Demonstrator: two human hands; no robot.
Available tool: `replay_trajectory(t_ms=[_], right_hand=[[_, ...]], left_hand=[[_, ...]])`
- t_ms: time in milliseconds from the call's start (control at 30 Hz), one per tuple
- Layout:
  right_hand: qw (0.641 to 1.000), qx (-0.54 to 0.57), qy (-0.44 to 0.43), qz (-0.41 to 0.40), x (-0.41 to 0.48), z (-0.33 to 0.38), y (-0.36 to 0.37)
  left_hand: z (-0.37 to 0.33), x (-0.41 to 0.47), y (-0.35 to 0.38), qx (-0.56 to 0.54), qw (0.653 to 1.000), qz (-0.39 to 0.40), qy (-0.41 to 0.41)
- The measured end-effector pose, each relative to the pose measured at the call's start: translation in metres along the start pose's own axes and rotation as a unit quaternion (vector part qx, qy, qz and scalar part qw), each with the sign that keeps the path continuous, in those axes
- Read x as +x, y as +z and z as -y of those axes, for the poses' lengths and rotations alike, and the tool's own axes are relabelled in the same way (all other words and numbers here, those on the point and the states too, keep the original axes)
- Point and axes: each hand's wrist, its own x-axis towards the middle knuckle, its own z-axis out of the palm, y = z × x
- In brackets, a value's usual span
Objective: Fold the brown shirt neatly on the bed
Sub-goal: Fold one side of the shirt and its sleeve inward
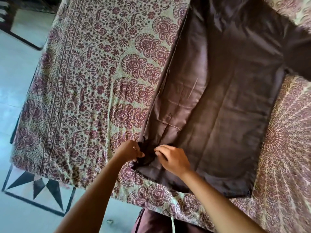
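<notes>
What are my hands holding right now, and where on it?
The left hand and right hand hold the brown shirt by bunched fabric at its near left edge.

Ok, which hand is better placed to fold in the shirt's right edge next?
Right, probably. The right hand rests on the shirt, nearer that edge; the left hand grips bunched cloth at the opposite corner.

A pale tiled floor bears a black star-shaped inlay; dark furniture stands at its far corner.
</notes>
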Motion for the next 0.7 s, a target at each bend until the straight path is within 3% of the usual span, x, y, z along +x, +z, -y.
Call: replay_trajectory(t_ms=[100, 133, 200, 267, 400, 500, 567, 700], right_hand=[[0.981, 0.018, 0.105, -0.164, 0.023, -0.021, -0.026], [0.962, 0.048, 0.161, -0.217, 0.035, -0.032, -0.038], [0.895, 0.109, 0.285, -0.324, 0.066, -0.054, -0.071], [0.847, 0.125, 0.355, -0.374, 0.094, -0.072, -0.106], [0.825, 0.177, 0.405, -0.353, 0.147, -0.102, -0.147], [0.763, 0.315, 0.446, -0.345, 0.181, -0.121, -0.17], [0.733, 0.384, 0.455, -0.329, 0.2, -0.125, -0.182], [0.707, 0.434, 0.466, -0.308, 0.232, -0.139, -0.196]], left_hand=[[-0.011, 0.003, -0.014, 0.118, 0.989, 0.093, -0.017], [-0.019, 0.003, -0.022, 0.191, 0.978, 0.084, -0.021], [-0.042, 0.005, -0.04, 0.288, 0.957, -0.025, -0.006], [-0.075, 0.008, -0.056, 0.252, 0.959, -0.126, 0.041], [-0.156, 0.028, -0.071, 0.154, 0.941, -0.208, 0.218], [-0.207, 0.063, -0.074, 0.14, 0.907, -0.237, 0.318], [-0.228, 0.087, -0.078, 0.163, 0.895, -0.246, 0.335], [-0.242, 0.132, -0.078, 0.245, 0.881, -0.233, 0.332]])
